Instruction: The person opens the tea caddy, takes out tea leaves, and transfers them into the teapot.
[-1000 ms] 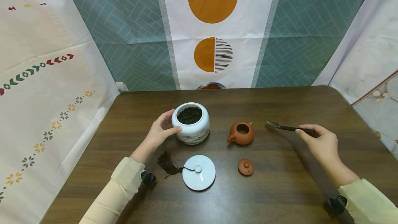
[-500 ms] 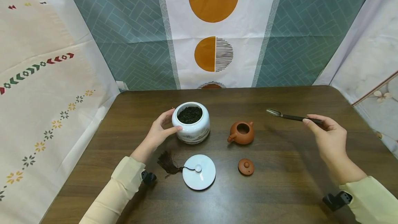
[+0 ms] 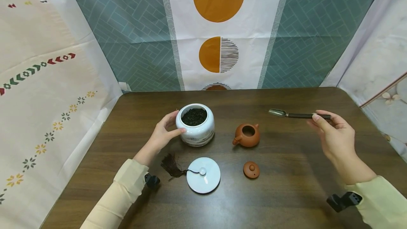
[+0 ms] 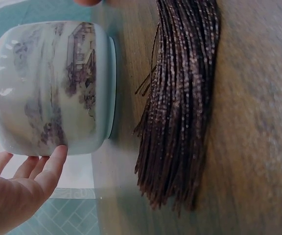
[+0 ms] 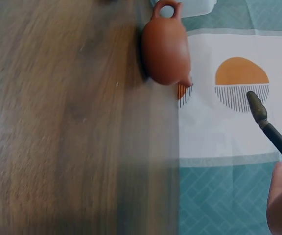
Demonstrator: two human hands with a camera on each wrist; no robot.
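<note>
My left hand (image 3: 160, 135) holds the side of a white porcelain jar (image 3: 198, 137) with a painted landscape, thumb at its front and fingers at its left. Dark tea leaves (image 3: 194, 117) lie inside the uncovered jar. On the right, my right hand (image 3: 339, 135) pinches the dark handle of a tea scoop (image 3: 277, 112) between thumb and fingers. The scoop is raised above the table, its metal bowl pointing left. Between the hands stands a small brown clay teapot (image 3: 249, 141), uncovered; in the right wrist view the teapot (image 5: 166, 51) appears sideways.
A white jar lid (image 3: 203, 183) lies in front of the jar, its dark brown tassel (image 3: 171, 166) stretched to the left. The small clay teapot lid (image 3: 251, 171) rests in front of the teapot. All stand on a brown wooden table (image 3: 270, 200) with cloth hangings behind.
My right hand has lifted the tea scoop and moved slightly right and away from me; the scoop now lies nearly level. My left hand and the jar have stayed in place.
</note>
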